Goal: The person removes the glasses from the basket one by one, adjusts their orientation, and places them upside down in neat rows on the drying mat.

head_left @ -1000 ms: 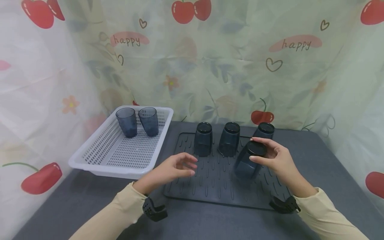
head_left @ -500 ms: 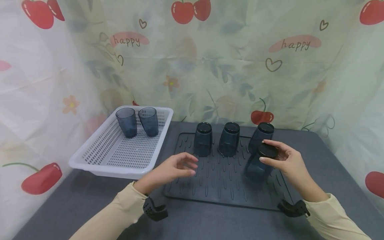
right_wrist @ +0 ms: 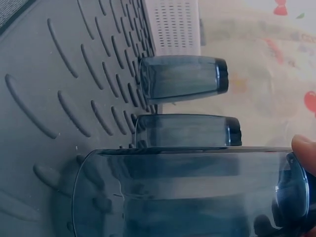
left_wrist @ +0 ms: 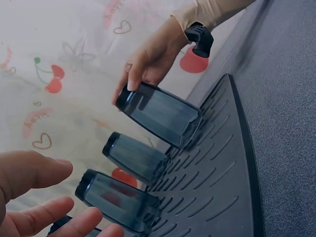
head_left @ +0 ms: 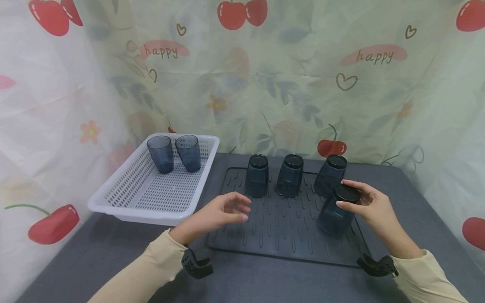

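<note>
My right hand (head_left: 374, 210) pinches a dark blue glass (head_left: 335, 219) by its base, thumb on one side and fingers on the other. The glass is upside down, its rim at or just above the right front part of the black drying mat (head_left: 273, 235); contact is unclear. Behind it, upside-down glasses stand in a row on the mat: one at left (head_left: 257, 179), one in the middle (head_left: 289, 179), one at right (head_left: 329, 179). My left hand (head_left: 223, 210) hovers over the mat's left side, fingers loosely bent and holding nothing.
A white perforated basket (head_left: 113, 198) stands to the left. Inside are two upright blue glasses, one at left (head_left: 161, 155) and one at right (head_left: 189, 155). A grey table (head_left: 265, 280) extends around the mat. Printed curtains (head_left: 246, 75) hang behind and at both sides.
My right hand has carried the glass rightward and toward me across the mat, uncovering more of the right rear glass. My left hand has stayed in place.
</note>
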A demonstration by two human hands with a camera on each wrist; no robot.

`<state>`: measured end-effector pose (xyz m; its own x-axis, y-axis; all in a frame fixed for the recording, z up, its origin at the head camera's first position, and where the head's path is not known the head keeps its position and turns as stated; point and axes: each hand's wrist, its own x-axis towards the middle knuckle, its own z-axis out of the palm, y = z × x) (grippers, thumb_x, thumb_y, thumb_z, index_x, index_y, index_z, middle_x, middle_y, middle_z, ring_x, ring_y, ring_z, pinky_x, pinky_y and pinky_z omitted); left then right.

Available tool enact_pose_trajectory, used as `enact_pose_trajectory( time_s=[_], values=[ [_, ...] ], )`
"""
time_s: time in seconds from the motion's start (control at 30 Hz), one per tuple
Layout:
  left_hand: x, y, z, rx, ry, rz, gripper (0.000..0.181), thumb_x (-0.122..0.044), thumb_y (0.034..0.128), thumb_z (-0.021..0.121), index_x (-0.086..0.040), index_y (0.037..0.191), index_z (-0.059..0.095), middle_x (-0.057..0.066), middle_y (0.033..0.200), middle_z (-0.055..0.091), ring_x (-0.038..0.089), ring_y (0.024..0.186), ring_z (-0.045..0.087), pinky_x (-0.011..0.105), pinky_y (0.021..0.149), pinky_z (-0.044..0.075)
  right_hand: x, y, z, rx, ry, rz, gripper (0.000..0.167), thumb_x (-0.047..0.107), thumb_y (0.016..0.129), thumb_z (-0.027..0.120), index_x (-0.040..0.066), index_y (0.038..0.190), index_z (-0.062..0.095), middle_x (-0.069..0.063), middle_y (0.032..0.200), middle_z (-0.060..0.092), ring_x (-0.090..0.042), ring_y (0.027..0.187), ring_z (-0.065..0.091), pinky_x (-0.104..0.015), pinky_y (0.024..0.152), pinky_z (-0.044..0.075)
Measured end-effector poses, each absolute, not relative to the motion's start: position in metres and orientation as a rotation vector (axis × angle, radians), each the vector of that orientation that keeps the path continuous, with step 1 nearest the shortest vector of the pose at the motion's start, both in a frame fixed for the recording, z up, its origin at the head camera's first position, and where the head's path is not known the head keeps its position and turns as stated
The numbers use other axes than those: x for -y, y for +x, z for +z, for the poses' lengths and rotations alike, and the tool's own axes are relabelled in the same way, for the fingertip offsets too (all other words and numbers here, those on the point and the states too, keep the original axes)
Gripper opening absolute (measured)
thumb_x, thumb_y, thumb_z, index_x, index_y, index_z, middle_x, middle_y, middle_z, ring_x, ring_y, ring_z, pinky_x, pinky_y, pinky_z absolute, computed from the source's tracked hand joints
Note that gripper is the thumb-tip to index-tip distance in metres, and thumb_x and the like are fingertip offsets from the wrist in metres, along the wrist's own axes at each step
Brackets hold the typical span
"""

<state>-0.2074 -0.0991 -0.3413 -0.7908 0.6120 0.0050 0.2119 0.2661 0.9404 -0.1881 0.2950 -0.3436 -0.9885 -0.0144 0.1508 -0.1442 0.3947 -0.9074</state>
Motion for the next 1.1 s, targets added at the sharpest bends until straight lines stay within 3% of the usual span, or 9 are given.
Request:
enact_pose_trajectory(
  time_s=[0.2,0.5,0.9,1.1],
  values=[
    [0.100,-0.207,-0.342,-2.187,0.745,1.527,0.042,-0.017,0.0929,0.065,-0.003,0.131,0.052,0.021,0.125,0.059,0.026,0.110,0.062,0.035,0.088,0.053,-0.298,-0.187,-0.345,2.545,0.160,1.643,0.064,0.023,0.085,0.075,0.016,0.143,0.047,-0.002,0.138,0.046,0.017,0.109,0.049,-0.007,0.084,0.047],
    [0.101,-0.207,-0.341,-2.194,0.746,1.525,0.042,-0.017,0.0929,0.065,-0.004,0.130,0.052,0.019,0.124,0.060,0.026,0.110,0.061,0.035,0.088,0.053,-0.300,-0.186,-0.348,2.562,0.133,1.648,0.066,0.025,0.085,0.075,0.016,0.143,0.047,0.005,0.136,0.046,0.019,0.108,0.047,-0.006,0.084,0.046],
    [0.103,-0.206,-0.342,-2.196,0.742,1.521,0.044,-0.018,0.0934,0.064,-0.002,0.132,0.050,0.017,0.125,0.060,0.027,0.112,0.061,0.036,0.089,0.052,-0.302,-0.188,-0.354,2.548,0.166,1.637,0.065,0.022,0.087,0.074,0.014,0.145,0.045,-0.001,0.140,0.043,0.019,0.107,0.048,-0.006,0.083,0.047],
    [0.102,-0.206,-0.343,-2.197,0.745,1.521,0.043,-0.018,0.0934,0.064,-0.004,0.132,0.051,0.017,0.125,0.060,0.027,0.112,0.061,0.036,0.089,0.052,-0.303,-0.188,-0.357,2.495,0.227,1.706,0.063,0.015,0.088,0.072,0.011,0.144,0.043,0.011,0.134,0.045,0.017,0.108,0.050,-0.007,0.083,0.047]
  ],
)
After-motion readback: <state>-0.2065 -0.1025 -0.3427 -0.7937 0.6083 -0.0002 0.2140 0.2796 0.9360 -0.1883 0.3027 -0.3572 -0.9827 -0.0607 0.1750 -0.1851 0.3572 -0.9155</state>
